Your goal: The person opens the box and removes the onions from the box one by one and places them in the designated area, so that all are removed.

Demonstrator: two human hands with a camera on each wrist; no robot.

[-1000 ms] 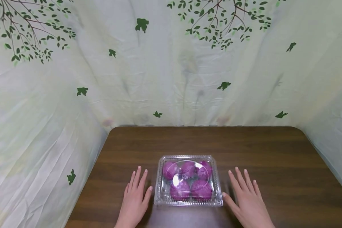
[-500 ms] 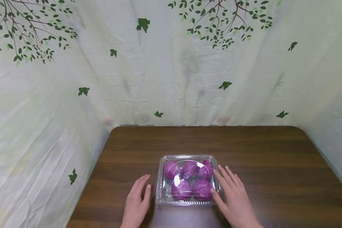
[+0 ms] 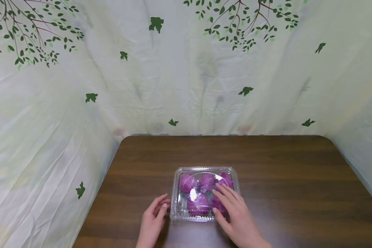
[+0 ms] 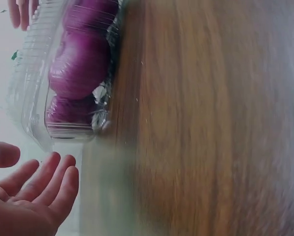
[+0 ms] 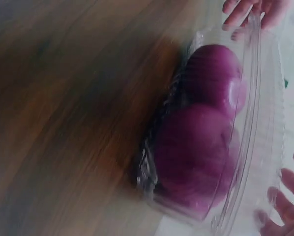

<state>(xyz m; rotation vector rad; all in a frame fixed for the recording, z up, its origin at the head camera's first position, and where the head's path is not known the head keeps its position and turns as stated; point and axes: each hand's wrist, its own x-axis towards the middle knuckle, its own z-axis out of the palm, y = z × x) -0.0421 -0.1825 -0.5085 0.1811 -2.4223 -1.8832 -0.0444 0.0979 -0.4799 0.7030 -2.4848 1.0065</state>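
A clear plastic clamshell box (image 3: 186, 213) with a ridged rim stands on the brown table. Inside it are several red onions (image 3: 188, 182), glossy and purple. My left hand (image 3: 153, 218) is at the box's left edge, fingers loosely bent and holding nothing. In the left wrist view that hand's fingers (image 4: 50, 184) are just off the box's end. My right hand (image 3: 234, 212) is over the lid's front right part, fingers spread, hiding part of the onions there. The right wrist view has its fingers (image 5: 279, 199) on the lid side of the box, holding nothing.
The wooden table (image 3: 282, 165) has rounded far corners. Behind it and along both sides hangs a pale cloth (image 3: 186, 69) printed with green leaves and branches.
My right hand has moved left from beside the box to over its lid. My left hand has come in closer to the box's left edge, its fingers more bent. The box stays in place.
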